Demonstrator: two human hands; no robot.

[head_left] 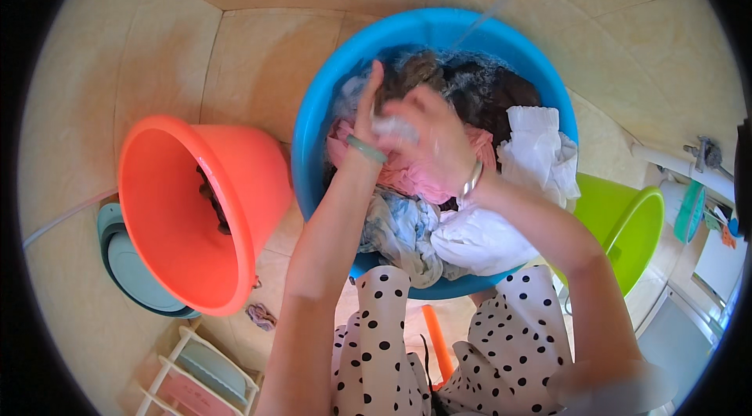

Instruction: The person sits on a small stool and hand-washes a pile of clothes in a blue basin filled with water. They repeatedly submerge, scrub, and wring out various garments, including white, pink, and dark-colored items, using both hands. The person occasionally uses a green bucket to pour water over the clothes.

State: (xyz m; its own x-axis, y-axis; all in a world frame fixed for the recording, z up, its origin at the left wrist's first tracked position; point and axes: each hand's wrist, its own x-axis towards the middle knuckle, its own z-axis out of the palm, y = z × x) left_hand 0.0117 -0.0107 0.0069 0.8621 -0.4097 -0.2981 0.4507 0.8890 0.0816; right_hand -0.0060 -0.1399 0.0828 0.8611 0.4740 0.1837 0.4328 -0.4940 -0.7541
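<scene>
Both hands are over a large blue tub (313, 142) heaped with wet laundry. My left hand (370, 103), a green bangle at its wrist, is upright with its fingers stretched out. Facing it, my right hand (435, 134), with a silver bangle, is blurred by motion and its fingers are bent inward. A small whitish blur (395, 130) lies between the palms; whether it is cloth or suds, I cannot tell. Under the hands is pink cloth (411, 177). Blue-and-white cloth (403, 220) and white garments (486, 240) lie nearer me; dark cloth (497, 91) sits in water behind.
A thin stream of water (501, 2) falls into the tub from the upper right. To the left, an orange bucket (251, 157) lies tilted with something dark inside, beside a grey-green basin (137, 267). A lime-green bucket (627, 236) stands right. A white rack (168, 365) is lower left.
</scene>
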